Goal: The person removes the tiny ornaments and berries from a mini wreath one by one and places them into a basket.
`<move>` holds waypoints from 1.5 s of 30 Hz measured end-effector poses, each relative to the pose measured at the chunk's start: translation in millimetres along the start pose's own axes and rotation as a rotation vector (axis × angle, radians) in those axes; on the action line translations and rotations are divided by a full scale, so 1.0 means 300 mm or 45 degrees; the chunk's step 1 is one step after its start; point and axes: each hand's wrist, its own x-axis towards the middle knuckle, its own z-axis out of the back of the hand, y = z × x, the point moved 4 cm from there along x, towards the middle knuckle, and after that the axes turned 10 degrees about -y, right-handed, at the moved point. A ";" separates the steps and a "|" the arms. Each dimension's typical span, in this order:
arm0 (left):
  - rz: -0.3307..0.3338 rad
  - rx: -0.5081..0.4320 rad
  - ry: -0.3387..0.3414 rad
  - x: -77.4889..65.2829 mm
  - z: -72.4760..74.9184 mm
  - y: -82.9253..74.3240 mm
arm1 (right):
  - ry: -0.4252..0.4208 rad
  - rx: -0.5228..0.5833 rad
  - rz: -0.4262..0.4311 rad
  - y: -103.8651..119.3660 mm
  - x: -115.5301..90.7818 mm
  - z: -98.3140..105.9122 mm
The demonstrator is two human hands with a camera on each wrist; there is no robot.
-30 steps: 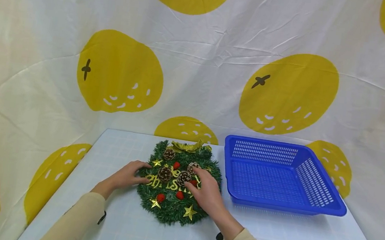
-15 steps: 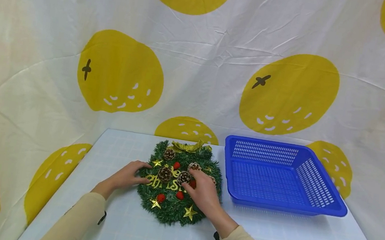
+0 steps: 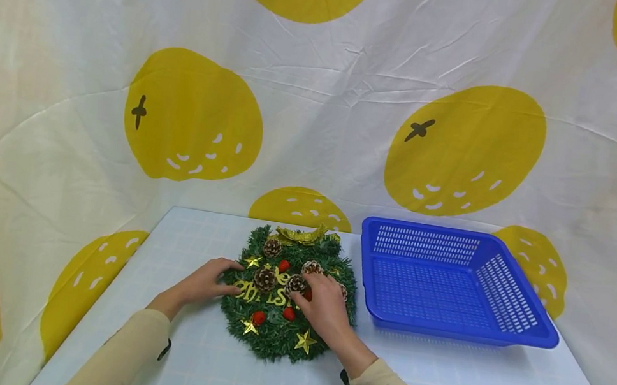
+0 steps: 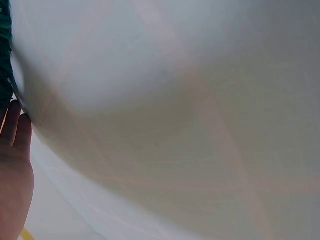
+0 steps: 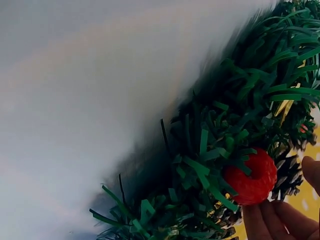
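A green Christmas wreath (image 3: 270, 339) lies flat on the table, trimmed with pine cones, red berries, gold stars and gold lettering. At its left edge rests my left hand (image 3: 211, 280), thumb and fingers spread apart; the left wrist view shows straight fingers beside the greenery. My right hand (image 3: 326, 307) reaches over the wreath's right half. Its thumb and fingertips are right at a frosted pine cone (image 3: 295, 285), spaced apart. In the right wrist view a red berry (image 5: 254, 176) sits just over the fingertips (image 5: 257, 217), and the thumb is beside a pine cone (image 5: 287, 175).
A blue slotted plastic basket (image 3: 423, 290) stands to the right of the wreath. A gold ribbon bow (image 3: 300, 236) tops the wreath's far side. Behind the light table (image 3: 239, 383) hangs a white curtain (image 3: 317, 123) with large yellow fruit prints.
My right hand has shifted slightly left across the wreath, uncovering a pine cone at the wreath's right edge. The left hand keeps its place, and the wreath has barely moved.
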 end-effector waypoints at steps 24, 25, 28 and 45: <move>-0.004 0.006 -0.005 0.004 0.008 -0.004 | -0.039 0.045 -0.027 0.013 0.024 0.033; -0.002 0.006 -0.004 0.005 0.007 -0.002 | -0.039 0.061 -0.044 0.014 0.028 0.041; 0.000 0.003 0.001 0.009 0.004 0.005 | -0.037 0.109 -0.097 0.015 0.038 0.067; -0.007 0.024 0.025 0.004 -0.002 0.009 | -0.105 0.230 -0.269 -0.018 0.130 0.228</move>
